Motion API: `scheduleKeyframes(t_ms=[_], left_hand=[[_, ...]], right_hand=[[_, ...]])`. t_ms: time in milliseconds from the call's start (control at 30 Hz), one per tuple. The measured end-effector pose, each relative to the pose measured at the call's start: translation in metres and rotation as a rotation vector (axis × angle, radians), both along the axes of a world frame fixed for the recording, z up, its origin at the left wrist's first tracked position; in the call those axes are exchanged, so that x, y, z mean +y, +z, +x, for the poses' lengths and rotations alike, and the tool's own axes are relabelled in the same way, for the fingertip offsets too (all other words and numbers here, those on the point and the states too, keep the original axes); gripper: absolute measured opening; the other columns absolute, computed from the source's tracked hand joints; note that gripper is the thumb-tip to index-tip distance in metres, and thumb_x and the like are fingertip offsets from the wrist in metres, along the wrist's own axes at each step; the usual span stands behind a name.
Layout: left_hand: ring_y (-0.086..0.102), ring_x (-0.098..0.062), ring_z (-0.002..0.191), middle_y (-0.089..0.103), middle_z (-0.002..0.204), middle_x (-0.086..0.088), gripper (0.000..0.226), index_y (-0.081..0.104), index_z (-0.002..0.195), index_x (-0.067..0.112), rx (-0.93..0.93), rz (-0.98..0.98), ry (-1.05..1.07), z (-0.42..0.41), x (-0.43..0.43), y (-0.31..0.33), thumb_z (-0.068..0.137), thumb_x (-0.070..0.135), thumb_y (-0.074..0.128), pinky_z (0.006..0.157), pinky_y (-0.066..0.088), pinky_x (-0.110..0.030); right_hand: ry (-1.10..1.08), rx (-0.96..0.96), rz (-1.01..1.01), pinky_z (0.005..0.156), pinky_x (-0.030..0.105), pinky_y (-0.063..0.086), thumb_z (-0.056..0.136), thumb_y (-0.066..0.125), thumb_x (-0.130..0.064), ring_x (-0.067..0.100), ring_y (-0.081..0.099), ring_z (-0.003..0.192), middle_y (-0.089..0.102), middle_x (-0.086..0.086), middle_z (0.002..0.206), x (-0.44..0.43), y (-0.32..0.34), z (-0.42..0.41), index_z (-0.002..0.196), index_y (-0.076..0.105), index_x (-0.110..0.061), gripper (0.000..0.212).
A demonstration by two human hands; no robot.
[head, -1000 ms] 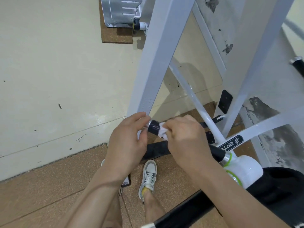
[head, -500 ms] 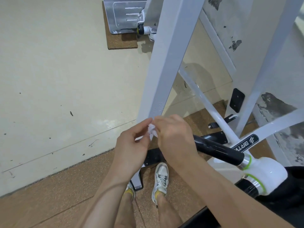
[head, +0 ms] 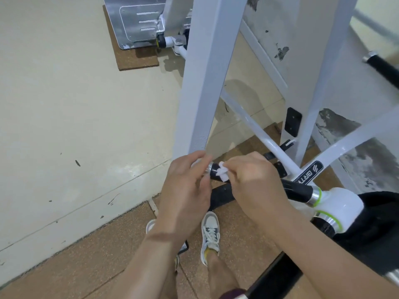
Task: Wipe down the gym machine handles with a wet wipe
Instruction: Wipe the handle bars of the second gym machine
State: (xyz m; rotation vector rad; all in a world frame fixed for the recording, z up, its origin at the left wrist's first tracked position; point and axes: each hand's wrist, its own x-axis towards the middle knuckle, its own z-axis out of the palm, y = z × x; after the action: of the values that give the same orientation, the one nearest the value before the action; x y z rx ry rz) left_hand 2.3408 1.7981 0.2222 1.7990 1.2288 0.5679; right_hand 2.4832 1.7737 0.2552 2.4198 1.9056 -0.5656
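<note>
A black machine handle (head: 299,188) runs from a white joint with green rings (head: 336,203) leftward to a silver end cap. My right hand (head: 254,184) wraps the handle near its tip and presses a small white wet wipe (head: 222,174) against it. My left hand (head: 186,190) curls around the handle's end cap, its fingers closing over the tip. Most of the grip under my right hand is hidden.
A thick white frame post (head: 207,78) rises just behind my hands. Thinner white tubes (head: 259,134) cross behind it. Another black handle (head: 382,67) shows at the upper right, a metal footplate (head: 138,22) at the top. My shoes (head: 210,234) stand on brown matting.
The wipe was bunched between both hands at the handle's tip half a second ago; now my right hand has slid it back onto the black grip, exposing the end.
</note>
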Motion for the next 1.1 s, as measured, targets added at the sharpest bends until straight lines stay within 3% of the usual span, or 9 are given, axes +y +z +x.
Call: scheduleKeyframes(t_ms=[100, 200, 367, 433, 567, 667, 800, 1000, 1100], left_hand=[[0.05, -0.004, 0.105, 0.053, 0.105, 0.028, 0.047, 0.059, 0.12, 0.034, -0.054, -0.013, -0.022, 0.004, 0.004, 0.001, 0.084, 0.005, 0.056, 0.091, 0.027, 0.001], [0.056, -0.008, 0.108, 0.054, 0.11, 0.023, 0.047, 0.058, 0.128, 0.026, -0.048, -0.022, -0.109, 0.01, 0.0, 0.002, 0.084, 0.01, 0.053, 0.096, 0.03, -0.005], [0.056, -0.006, 0.103, 0.056, 0.108, 0.028, 0.033, 0.053, 0.123, 0.039, -0.063, -0.01, -0.194, 0.034, -0.006, 0.008, 0.091, 0.031, 0.051, 0.087, 0.044, -0.019], [0.059, -0.012, 0.099, 0.064, 0.106, 0.022, 0.026, 0.061, 0.114, 0.038, 0.026, 0.131, -0.204, 0.035, -0.002, 0.003, 0.091, 0.034, 0.051, 0.083, 0.047, -0.027], [0.055, -0.025, 0.087, 0.068, 0.096, -0.001, 0.022, 0.076, 0.099, 0.019, 0.188, 0.384, -0.225, 0.036, 0.005, -0.004, 0.087, 0.031, 0.061, 0.073, 0.038, -0.023], [0.057, -0.023, 0.073, 0.063, 0.085, -0.001, 0.021, 0.075, 0.097, 0.017, 0.278, 0.286, -0.254, 0.038, 0.007, 0.004, 0.083, 0.028, 0.064, 0.062, 0.041, -0.025], [0.053, -0.02, 0.066, 0.058, 0.079, 0.0, 0.013, 0.074, 0.091, 0.017, 0.323, 0.213, -0.113, 0.049, -0.007, 0.009, 0.087, 0.021, 0.062, 0.055, 0.029, -0.017], [0.05, -0.008, 0.074, 0.066, 0.077, 0.001, 0.019, 0.077, 0.087, 0.017, 0.108, 0.282, -0.144, 0.083, -0.022, 0.009, 0.086, 0.025, 0.06, 0.063, 0.028, -0.013], [0.056, -0.021, 0.072, 0.064, 0.077, -0.001, 0.02, 0.077, 0.09, 0.015, 0.22, 0.352, -0.207, 0.064, -0.005, 0.0, 0.087, 0.025, 0.059, 0.063, 0.032, -0.021]], right_hand=[[-0.017, 0.076, 0.082, 0.064, 0.036, 0.046, 0.072, 0.066, 0.002, 0.025, 0.054, 0.071, 0.063, 0.003, 0.074, 0.005, -0.003, -0.013, 0.076, 0.071, -0.009, 0.013], [-0.054, 0.08, 0.099, 0.059, 0.037, 0.051, 0.066, 0.074, 0.007, 0.025, 0.057, 0.07, 0.063, 0.004, 0.073, -0.006, 0.007, -0.003, 0.08, 0.074, -0.01, 0.022], [-0.18, 0.199, -0.012, 0.08, 0.03, 0.05, 0.088, 0.059, -0.012, 0.017, 0.061, 0.088, 0.067, 0.0, 0.093, -0.011, 0.027, 0.012, 0.102, 0.064, -0.02, 0.017], [-0.215, 0.268, -0.014, 0.076, 0.035, 0.054, 0.087, 0.061, -0.01, 0.018, 0.063, 0.085, 0.068, 0.002, 0.089, -0.015, 0.03, 0.02, 0.101, 0.063, -0.019, 0.017], [-0.191, 0.153, 0.151, 0.056, 0.034, 0.046, 0.085, 0.057, -0.005, 0.023, 0.057, 0.069, 0.064, 0.001, 0.07, -0.036, 0.037, 0.044, 0.084, 0.067, -0.018, 0.016], [-0.203, 0.09, 0.197, 0.058, 0.027, 0.039, 0.083, 0.06, -0.006, 0.021, 0.054, 0.072, 0.065, -0.003, 0.074, -0.054, 0.04, 0.058, 0.084, 0.069, -0.018, 0.015], [-0.204, 0.104, 0.3, 0.061, 0.033, 0.049, 0.082, 0.062, -0.002, 0.023, 0.056, 0.076, 0.065, -0.002, 0.078, -0.072, 0.031, 0.063, 0.087, 0.069, -0.014, 0.014], [-0.203, 0.063, 0.261, 0.058, 0.04, 0.051, 0.072, 0.057, -0.006, 0.028, 0.058, 0.073, 0.066, 0.004, 0.082, -0.069, 0.025, 0.062, 0.084, 0.068, -0.01, 0.017], [-0.211, 0.033, 0.173, 0.066, 0.041, 0.051, 0.074, 0.069, -0.007, 0.029, 0.058, 0.084, 0.066, 0.004, 0.09, -0.07, 0.03, 0.064, 0.093, 0.069, -0.011, 0.019]])
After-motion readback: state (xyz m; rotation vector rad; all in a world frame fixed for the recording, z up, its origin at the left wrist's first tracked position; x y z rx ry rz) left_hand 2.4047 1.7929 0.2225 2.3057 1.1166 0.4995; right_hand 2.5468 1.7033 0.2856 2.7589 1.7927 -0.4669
